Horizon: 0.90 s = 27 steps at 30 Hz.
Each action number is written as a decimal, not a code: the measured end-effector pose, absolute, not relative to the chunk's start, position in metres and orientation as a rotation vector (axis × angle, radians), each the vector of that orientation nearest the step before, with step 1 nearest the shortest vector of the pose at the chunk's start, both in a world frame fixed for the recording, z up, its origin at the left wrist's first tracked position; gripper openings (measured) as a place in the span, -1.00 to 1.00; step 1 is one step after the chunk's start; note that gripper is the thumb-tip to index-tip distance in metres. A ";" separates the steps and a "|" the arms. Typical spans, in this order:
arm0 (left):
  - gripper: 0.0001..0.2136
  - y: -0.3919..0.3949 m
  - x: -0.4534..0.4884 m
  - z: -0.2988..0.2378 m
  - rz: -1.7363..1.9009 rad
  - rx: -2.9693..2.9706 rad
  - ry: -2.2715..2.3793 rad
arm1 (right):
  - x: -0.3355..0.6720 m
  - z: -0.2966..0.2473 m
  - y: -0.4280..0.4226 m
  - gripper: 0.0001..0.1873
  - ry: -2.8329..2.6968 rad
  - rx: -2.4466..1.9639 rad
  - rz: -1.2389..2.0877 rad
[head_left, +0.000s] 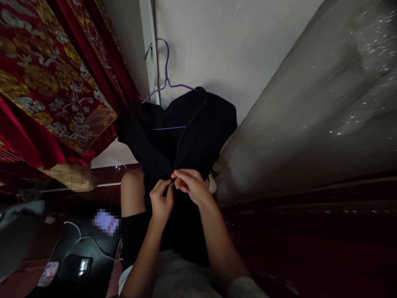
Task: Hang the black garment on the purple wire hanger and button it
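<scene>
A black garment [204, 128] with an open front hangs on a purple wire hanger [168, 66] in front of me. My left hand [161, 198] pinches the garment's front edge, low on the opening. Right beside it, my right hand [189, 184] also has its fingers closed on the front edge. The fingertips of both hands nearly meet where the two front edges come together. Any button or fastener between them is too small and dark to make out.
Red embroidered cloth [56, 78] hangs at the left. A sheer sparkling fabric [294, 95] fills the right side over dark red cloth [310, 248]. At lower left, a black table [89, 252] holds a phone [75, 267] and a white cable [99, 248].
</scene>
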<state>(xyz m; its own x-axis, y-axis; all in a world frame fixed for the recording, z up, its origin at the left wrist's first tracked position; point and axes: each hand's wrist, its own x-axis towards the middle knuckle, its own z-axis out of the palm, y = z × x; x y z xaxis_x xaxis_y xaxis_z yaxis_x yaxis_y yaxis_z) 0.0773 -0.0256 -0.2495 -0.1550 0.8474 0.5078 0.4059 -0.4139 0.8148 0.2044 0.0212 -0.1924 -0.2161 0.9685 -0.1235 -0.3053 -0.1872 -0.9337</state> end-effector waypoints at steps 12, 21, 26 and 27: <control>-0.82 0.038 0.102 -0.156 0.145 2.561 1.495 | 0.200 -0.045 0.119 -0.69 -1.226 -0.867 1.193; -0.87 0.091 0.055 -0.046 1.496 2.138 1.147 | 0.209 -0.067 0.102 -0.65 -1.360 -0.824 1.001; -0.79 0.094 0.059 -0.030 1.525 2.294 1.245 | 0.201 -0.103 0.114 -0.67 -1.400 -0.974 0.768; -0.77 0.092 0.057 -0.024 1.617 2.348 1.253 | 0.198 -0.114 0.115 -0.67 -1.387 -1.006 0.779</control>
<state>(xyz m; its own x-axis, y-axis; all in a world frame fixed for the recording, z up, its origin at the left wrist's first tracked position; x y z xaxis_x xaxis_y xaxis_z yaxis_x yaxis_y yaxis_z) 0.0565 0.0917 -0.0238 0.1370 0.6209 0.7718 0.5923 -0.6759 0.4386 0.1984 0.1148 -0.1141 0.0669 0.9087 0.4120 0.1205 0.4025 -0.9074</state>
